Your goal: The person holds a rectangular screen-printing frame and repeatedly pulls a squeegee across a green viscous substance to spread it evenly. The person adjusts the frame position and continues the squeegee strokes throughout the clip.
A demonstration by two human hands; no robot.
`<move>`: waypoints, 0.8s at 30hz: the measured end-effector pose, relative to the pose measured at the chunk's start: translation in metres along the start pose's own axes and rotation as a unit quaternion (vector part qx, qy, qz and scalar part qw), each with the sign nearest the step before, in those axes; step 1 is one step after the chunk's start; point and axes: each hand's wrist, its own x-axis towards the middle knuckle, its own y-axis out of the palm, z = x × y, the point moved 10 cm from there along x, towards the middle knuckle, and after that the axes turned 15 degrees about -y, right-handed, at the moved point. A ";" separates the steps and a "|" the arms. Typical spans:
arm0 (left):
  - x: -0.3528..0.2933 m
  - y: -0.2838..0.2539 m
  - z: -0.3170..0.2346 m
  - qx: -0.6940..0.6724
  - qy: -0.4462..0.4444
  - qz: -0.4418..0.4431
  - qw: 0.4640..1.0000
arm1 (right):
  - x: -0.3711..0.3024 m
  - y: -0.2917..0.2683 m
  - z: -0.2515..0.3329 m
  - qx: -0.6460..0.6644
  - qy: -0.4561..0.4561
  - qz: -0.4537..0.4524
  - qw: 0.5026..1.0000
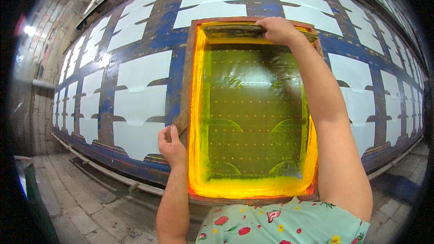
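A screen printing frame [186, 86] with reddish-brown edges lies in front of me over the long table. Its dark green mesh [253, 108] carries rows of small dots and curved outlines. Bright yellow ink [244, 189] coats the inner border. At the frame's far end, my right hand [278, 30] grips a dark squeegee [233, 31] that lies crosswise inside it; the fingertips are partly hidden. My left hand [172, 148] is closed around a wooden handle [181, 122] that sticks out from the frame's left side, with the thumb on top.
Pale blue fabric pieces [142, 99] lie in rows on the blue-stained table [174, 40], on both sides of the frame and beyond it. A rail [140, 186] runs along the near edge. Stone-like paving [90, 203] and a brick wall [49, 49] are at the left.
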 end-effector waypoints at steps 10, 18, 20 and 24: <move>0.012 0.007 0.017 -0.083 -0.016 0.067 0.994 | -0.116 0.005 0.145 0.077 -0.010 0.099 0.992; 0.009 0.007 0.016 -0.084 0.041 0.102 0.990 | -0.223 0.017 0.271 0.071 -0.006 0.090 0.993; 0.007 0.006 0.015 -0.048 0.050 0.093 0.993 | -0.250 0.022 0.299 0.082 0.002 0.079 0.993; 0.003 0.001 0.010 -0.023 0.052 0.093 0.994 | -0.301 0.020 0.353 0.107 0.012 0.046 0.993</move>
